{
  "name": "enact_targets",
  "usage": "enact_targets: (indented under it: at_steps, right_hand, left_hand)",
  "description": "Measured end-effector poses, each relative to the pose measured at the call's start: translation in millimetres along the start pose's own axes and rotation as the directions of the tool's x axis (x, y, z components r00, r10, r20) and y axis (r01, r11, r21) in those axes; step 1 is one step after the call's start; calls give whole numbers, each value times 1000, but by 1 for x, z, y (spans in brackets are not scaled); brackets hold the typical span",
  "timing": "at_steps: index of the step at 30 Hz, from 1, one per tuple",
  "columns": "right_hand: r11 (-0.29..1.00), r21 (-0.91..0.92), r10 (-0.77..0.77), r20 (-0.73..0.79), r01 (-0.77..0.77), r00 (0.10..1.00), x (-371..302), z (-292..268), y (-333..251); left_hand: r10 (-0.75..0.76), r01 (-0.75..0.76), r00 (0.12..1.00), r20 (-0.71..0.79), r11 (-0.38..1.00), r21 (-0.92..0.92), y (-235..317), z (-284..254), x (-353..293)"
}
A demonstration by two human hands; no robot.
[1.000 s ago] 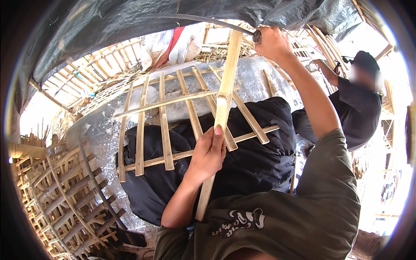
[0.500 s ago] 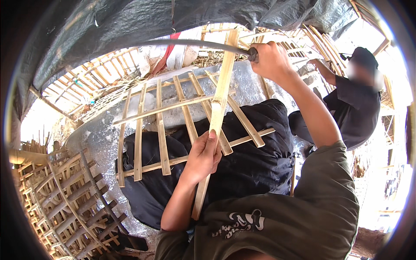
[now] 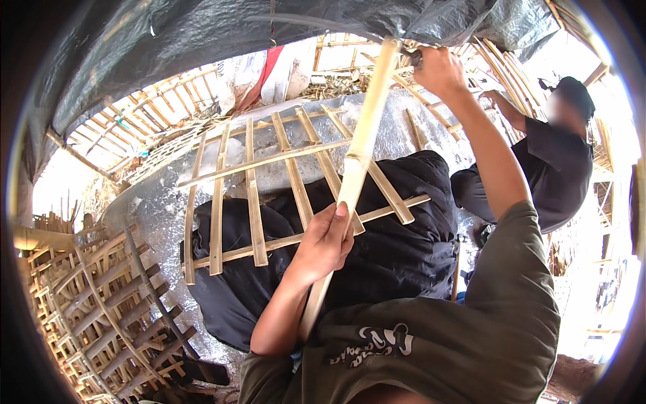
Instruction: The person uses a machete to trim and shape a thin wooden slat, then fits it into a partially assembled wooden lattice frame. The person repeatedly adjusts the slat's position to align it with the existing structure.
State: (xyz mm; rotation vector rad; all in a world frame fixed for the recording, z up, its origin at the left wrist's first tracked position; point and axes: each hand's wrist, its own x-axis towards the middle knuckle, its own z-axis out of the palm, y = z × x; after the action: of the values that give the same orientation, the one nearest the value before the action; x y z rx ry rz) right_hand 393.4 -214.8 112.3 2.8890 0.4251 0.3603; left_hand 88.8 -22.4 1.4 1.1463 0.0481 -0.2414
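My left hand [image 3: 326, 242] is closed round the lower part of a long, pale bamboo strip [image 3: 367, 128], which slants up and away from my body. In my raised right hand [image 3: 439, 71] is the dark handle of a large knife [image 3: 412, 56]. Its long blade, smeared by motion, stretches leftward near the strip's upper end; whether it touches the strip I cannot tell. Beneath the strip, a bamboo lattice [image 3: 254, 209] of several slats with crosspieces lies partly over my black-clothed legs [image 3: 404, 269]. The held strip covers part of it.
Bamboo lattice panels [image 3: 101, 316] stand at the lower left. Grey shiny sheeting [image 3: 155, 215] lies under and beyond my legs. A person in black [image 3: 555, 161] sits at the right. Dark tarpaulin [image 3: 202, 40] hangs low overhead, close to the knife.
My right hand and the knife have risen and shifted slightly right. The bamboo strip tilts further right at its top, and my left hand has moved a little right with it.
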Motion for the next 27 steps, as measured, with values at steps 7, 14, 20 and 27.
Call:
enact_targets:
  at_steps: [7, 14, 20, 27]
  right_hand:
    - [977, 211, 48, -108, -24, 993, -25, 47, 22]
    - [960, 215, 168, 78, -181, 983, -21, 80, 48]
    - [900, 435, 31, -57, -3, 998, -66, 44, 18]
    - [861, 408, -288, -103, 304, 952, -116, 16, -51]
  left_hand:
    - [-22, 12, 998, -61, 987, -158, 5, -15, 5]
    - [-4, -12, 998, -65, 971, -239, 5, -27, 7]
    - [-30, -15, 981, -190, 974, -228, -4, -34, 17]
    - [-6, 7, 984, -180, 1000, 4, -17, -19, 21]
